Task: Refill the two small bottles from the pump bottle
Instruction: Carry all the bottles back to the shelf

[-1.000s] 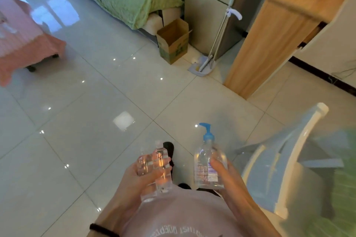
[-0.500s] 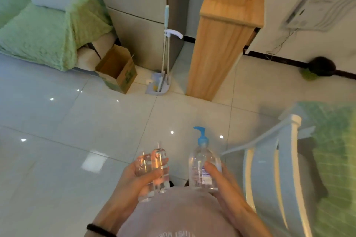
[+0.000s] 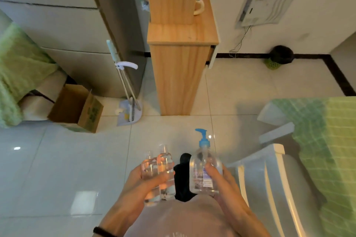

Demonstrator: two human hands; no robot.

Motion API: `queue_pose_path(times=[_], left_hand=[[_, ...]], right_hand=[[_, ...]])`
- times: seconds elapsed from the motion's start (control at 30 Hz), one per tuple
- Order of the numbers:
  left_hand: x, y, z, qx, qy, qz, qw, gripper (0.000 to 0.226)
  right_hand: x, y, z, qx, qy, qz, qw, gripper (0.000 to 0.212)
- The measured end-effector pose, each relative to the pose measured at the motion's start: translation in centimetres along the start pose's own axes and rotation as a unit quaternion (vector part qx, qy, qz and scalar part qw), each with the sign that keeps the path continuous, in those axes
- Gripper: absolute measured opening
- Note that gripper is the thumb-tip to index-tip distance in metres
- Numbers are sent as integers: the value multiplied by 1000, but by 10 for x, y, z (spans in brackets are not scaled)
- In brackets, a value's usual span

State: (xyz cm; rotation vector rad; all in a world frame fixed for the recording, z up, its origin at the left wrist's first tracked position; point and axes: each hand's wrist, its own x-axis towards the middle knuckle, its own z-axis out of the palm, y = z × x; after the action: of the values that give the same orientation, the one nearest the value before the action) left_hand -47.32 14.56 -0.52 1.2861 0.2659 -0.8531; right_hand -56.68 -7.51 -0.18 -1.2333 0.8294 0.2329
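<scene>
Clear small bottles (image 3: 157, 164) left hand (image 3: 141, 188); pump bottle (image 3: 198, 159) right hand (image 3: 226, 183), label (image 3: 201, 180) illegible.

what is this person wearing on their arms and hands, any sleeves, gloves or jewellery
Both forearms are bare, no sleeves showing. The left hand and right hand wear no gloves, and no rings are visible. A thin black band circles the left wrist; the right wrist is bare.

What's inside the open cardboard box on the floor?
Only the bare brown inner walls of the box show. Its near wall hides the bottom corner, so whether anything lies there cannot be seen.
</scene>
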Motion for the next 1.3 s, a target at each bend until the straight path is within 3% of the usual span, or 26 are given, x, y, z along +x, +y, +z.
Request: queue_pose_path(times=[0.33, 0.6, 0.8, 1.0, 1.07, 1.3], left_hand=[[117, 97, 55, 13, 37, 20, 999, 52], [204, 172, 54, 46, 33, 21, 998, 59], [272, 230, 42, 69, 2, 29, 997, 40], [349, 287, 23, 137, -1, 90, 987, 58], [373, 307, 20, 168, 4, 112, 979, 52], [426, 358, 30, 222, 23, 155, 962, 57]], right_hand=[[130, -125, -25, -6, -30, -14, 999, 66], [206, -192, -14, -15, -35, -32, 999, 72], [255, -239, 12, -9, -12, -55, 998, 77], [299, -296, 38, -43, -12, -108, 993, 64], [314, -314, 45, -56, -1, -119, 991, 59], [367, -368, 59, -109, 54, -164, 979, 79]])
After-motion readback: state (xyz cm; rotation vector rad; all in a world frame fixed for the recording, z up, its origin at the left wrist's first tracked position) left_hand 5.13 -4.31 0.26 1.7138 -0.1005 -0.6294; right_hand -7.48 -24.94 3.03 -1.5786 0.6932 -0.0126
